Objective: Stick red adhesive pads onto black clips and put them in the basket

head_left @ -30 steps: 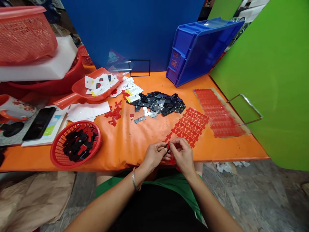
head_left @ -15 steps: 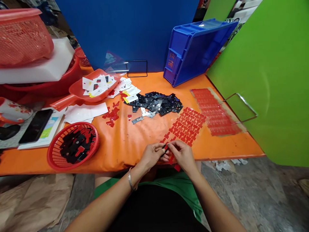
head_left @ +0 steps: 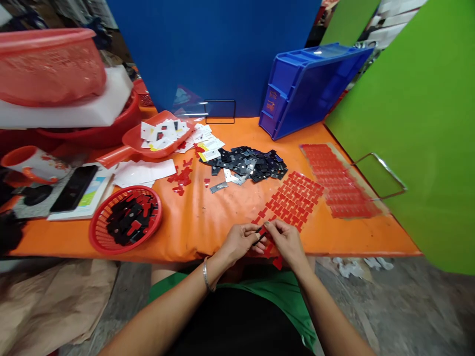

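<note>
My left hand (head_left: pixel 241 242) is closed on a small flat black piece (head_left: pixel 257 241) at the table's front edge. Fingertips of my right hand (head_left: pixel 289 242) pinch at the upper end of that piece, where a bit of red shows; the fingers partly hide it. Just beyond both hands lies a sheet of red T-shaped stickers (head_left: pixel 297 198), its near end passing under the hands and over the edge. A pile of flat black pieces (head_left: pixel 256 163) rests farther back. To the left, a red basket (head_left: pixel 97 230) contains black pieces bearing red.
A second red sheet (head_left: pixel 337 183) lies at right by a green panel (head_left: pixel 415 123). Behind stands a tilted blue crate (head_left: pixel 284 96). Loose red bits (head_left: pixel 181 178), a red scoop (head_left: pixel 129 143) with paper cards, a phone (head_left: pixel 74 188) and a mug (head_left: pixel 35 163) are leftward.
The whole view has shifted, so things appear farther right and mostly a little lower. Both hands keep the same hold on the black piece, with slight finger movement.
</note>
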